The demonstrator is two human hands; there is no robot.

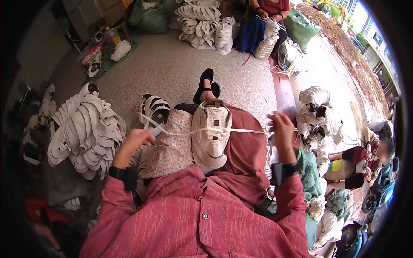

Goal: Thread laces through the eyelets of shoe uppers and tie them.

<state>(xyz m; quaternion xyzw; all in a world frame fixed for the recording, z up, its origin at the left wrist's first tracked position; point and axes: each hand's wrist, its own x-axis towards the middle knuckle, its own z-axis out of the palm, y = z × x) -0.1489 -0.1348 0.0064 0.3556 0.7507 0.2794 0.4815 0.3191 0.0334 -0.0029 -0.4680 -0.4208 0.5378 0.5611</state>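
A cream shoe upper (210, 148) lies across my lap, its toe toward me. A white shoelace (241, 130) runs straight across it and out to both sides. At the left, my left hand (140, 139) is closed with the lace at its fingertips, and a loose length of lace trails past it. On the other side my right hand (282, 127) is raised with bent fingers, closed on the lace's other side. Neither hand touches the upper itself.
Stacked shoe uppers (86, 133) stand on the floor at my left, beside a black-and-white upper (155, 109). More uppers (318, 116) are piled at the right. Ahead, a person (271, 17) works by further stacks (198, 21) and green sacks (301, 29). Another person (374, 155) sits at far right.
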